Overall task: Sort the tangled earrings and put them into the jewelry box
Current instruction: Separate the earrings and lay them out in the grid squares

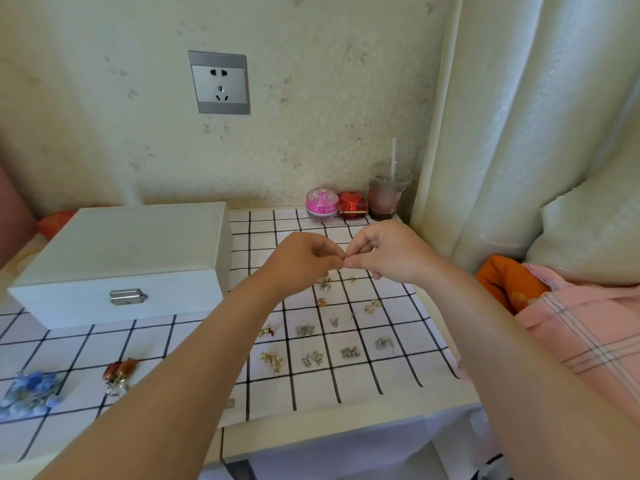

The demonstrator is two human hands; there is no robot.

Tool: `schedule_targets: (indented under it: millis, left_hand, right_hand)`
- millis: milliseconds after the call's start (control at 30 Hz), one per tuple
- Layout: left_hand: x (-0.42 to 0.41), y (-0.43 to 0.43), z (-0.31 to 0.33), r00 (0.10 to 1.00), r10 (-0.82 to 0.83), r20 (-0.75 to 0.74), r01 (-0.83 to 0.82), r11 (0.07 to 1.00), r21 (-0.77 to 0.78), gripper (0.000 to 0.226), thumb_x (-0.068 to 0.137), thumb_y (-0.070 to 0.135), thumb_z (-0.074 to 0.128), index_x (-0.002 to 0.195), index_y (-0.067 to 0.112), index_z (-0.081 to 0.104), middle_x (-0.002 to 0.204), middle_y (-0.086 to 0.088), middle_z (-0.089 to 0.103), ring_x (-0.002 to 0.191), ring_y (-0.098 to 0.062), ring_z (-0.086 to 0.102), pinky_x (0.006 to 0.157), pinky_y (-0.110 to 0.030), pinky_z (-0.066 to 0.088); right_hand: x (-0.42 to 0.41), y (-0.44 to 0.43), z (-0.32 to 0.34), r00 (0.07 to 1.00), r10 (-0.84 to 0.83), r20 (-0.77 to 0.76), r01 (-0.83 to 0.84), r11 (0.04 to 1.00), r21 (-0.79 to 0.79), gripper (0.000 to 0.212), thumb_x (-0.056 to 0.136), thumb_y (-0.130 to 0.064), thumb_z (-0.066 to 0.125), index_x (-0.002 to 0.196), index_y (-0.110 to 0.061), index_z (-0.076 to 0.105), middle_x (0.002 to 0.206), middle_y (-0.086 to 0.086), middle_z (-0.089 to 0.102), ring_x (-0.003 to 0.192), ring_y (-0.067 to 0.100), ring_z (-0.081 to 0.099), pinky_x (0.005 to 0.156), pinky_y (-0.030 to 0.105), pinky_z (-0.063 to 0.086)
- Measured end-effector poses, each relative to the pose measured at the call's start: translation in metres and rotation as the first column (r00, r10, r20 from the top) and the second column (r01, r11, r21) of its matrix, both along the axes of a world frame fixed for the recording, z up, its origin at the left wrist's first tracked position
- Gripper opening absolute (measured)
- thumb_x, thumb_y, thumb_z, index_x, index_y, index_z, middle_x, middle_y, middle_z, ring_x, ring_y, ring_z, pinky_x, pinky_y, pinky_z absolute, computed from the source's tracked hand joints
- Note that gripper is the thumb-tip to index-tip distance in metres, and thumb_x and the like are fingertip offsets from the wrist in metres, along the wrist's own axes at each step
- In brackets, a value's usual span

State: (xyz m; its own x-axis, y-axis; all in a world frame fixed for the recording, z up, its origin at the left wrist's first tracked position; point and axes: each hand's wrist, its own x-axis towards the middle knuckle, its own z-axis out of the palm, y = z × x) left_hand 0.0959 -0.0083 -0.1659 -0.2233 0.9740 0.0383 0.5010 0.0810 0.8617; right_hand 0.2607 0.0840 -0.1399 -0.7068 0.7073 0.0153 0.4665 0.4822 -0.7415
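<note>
One earring (pixel 342 268) (tiny) pinched between left hand (pixel 304 259) and right hand (pixel 384 252).

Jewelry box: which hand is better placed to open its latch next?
Probably the left hand: the closed jewelry box sits on its side; the right hand would cross over. Both pinch an earring.

place: home bedroom | cues: wall socket (pixel 219 82) upper left, curtain (pixel 526 116) right, pillow (pixel 592 237), checked tablecloth (pixel 346 386)

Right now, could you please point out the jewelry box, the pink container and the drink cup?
jewelry box (pixel 138 237): head view, middle of its closed lid.
pink container (pixel 322 203): head view, its front side.
drink cup (pixel 385 197): head view, its clear wall.
</note>
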Motion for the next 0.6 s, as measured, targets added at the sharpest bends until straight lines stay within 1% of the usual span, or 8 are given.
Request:
schedule_targets:
  millis: [133, 200, 300, 333, 400, 467, 500, 600]
  left_hand:
    - [0.014, -0.006, 0.0, 0.993, 0.025, 0.113, -0.027, 0.999, 0.021, 0.006, 0.083, 0.019, 0.077, 0.086, 0.023, 0.073, 0.077, 0.005, 0.075, 0.067, -0.005, 0.066, 0.073, -0.028, 0.057]
    - [0.021, -0.01, 0.0, 0.994, 0.016, 0.107, -0.02, 0.999, 0.036, 0.007, 0.081, 0.022, 0.079, 0.085, 0.024, 0.073, 0.077, 0.006, 0.075, 0.069, -0.004, 0.066, 0.07, -0.024, 0.055]
    - [0.03, -0.016, 0.0, 0.995, -0.071, 0.071, 0.069, 0.997, 0.02, 0.008, 0.081, 0.02, 0.079, 0.084, 0.025, 0.074, 0.079, 0.005, 0.075, 0.073, -0.008, 0.067, 0.072, -0.024, 0.054]
    - [0.034, -0.018, -0.002, 0.994, -0.109, 0.019, 0.109, 0.994, 0.005, 0.008, 0.081, 0.019, 0.078, 0.084, 0.025, 0.074, 0.08, 0.007, 0.075, 0.075, -0.007, 0.068, 0.074, -0.023, 0.055]
    - [0.041, -0.022, -0.006, 0.972, -0.181, -0.152, 0.176, 0.983, -0.046, 0.009, 0.082, 0.02, 0.077, 0.086, 0.027, 0.073, 0.082, 0.014, 0.072, 0.08, -0.004, 0.066, 0.074, -0.023, 0.056]
    - [0.047, -0.026, -0.01, 0.899, -0.228, -0.373, 0.21, 0.974, -0.089, 0.012, 0.083, 0.024, 0.075, 0.092, 0.032, 0.071, 0.09, 0.019, 0.067, 0.086, -0.002, 0.06, 0.074, -0.02, 0.05]
    - [0.05, -0.027, -0.011, 0.855, -0.237, -0.461, 0.22, 0.971, -0.091, 0.015, 0.084, 0.027, 0.074, 0.097, 0.034, 0.071, 0.095, 0.02, 0.066, 0.09, -0.002, 0.056, 0.076, -0.019, 0.046]
    - [0.054, -0.029, -0.016, 0.765, -0.236, -0.599, 0.246, 0.967, -0.067, 0.022, 0.088, 0.029, 0.07, 0.109, 0.036, 0.07, 0.105, 0.014, 0.063, 0.101, -0.006, 0.049, 0.086, -0.026, 0.042]
  right_hand:
    - [0.013, -0.003, 0.006, 0.999, -0.026, 0.026, 0.027, 0.999, -0.034, 0.013, 0.078, -0.025, 0.085, 0.085, -0.028, 0.074, 0.08, -0.007, 0.076, 0.046, 0.007, 0.058, 0.056, 0.018, 0.049]
    - [0.022, -0.004, 0.008, 0.996, -0.003, 0.092, 0.007, 0.999, -0.042, 0.008, 0.079, -0.027, 0.084, 0.082, -0.029, 0.077, 0.073, -0.01, 0.075, 0.048, 0.006, 0.059, 0.061, 0.018, 0.047]
    - [0.036, -0.006, 0.008, 0.977, 0.02, 0.211, -0.008, 0.998, -0.058, 0.006, 0.077, -0.029, 0.084, 0.076, -0.032, 0.079, 0.066, -0.009, 0.073, 0.049, 0.006, 0.06, 0.061, 0.023, 0.049]
    - [0.04, -0.006, 0.006, 0.964, 0.023, 0.265, -0.01, 0.999, -0.05, 0.007, 0.076, -0.031, 0.084, 0.075, -0.033, 0.078, 0.067, -0.008, 0.073, 0.049, 0.006, 0.06, 0.061, 0.024, 0.05]
    - [0.047, -0.007, 0.001, 0.925, 0.029, 0.378, -0.019, 0.999, -0.031, 0.007, 0.075, -0.031, 0.085, 0.072, -0.033, 0.078, 0.074, -0.01, 0.074, 0.051, 0.006, 0.063, 0.058, 0.023, 0.05]
    - [0.052, -0.008, -0.005, 0.881, 0.055, 0.47, -0.039, 0.998, -0.044, 0.008, 0.077, -0.028, 0.084, 0.072, -0.031, 0.078, 0.082, -0.014, 0.074, 0.058, 0.008, 0.067, 0.056, 0.021, 0.05]
    - [0.053, -0.009, -0.009, 0.86, 0.074, 0.504, -0.053, 0.997, -0.056, 0.008, 0.078, -0.026, 0.083, 0.074, -0.031, 0.078, 0.085, -0.015, 0.073, 0.062, 0.01, 0.069, 0.057, 0.021, 0.051]
    - [0.055, -0.011, -0.017, 0.83, 0.1, 0.549, -0.066, 0.995, -0.081, 0.009, 0.079, -0.025, 0.084, 0.079, -0.03, 0.077, 0.088, -0.01, 0.074, 0.066, 0.011, 0.067, 0.061, 0.023, 0.052]
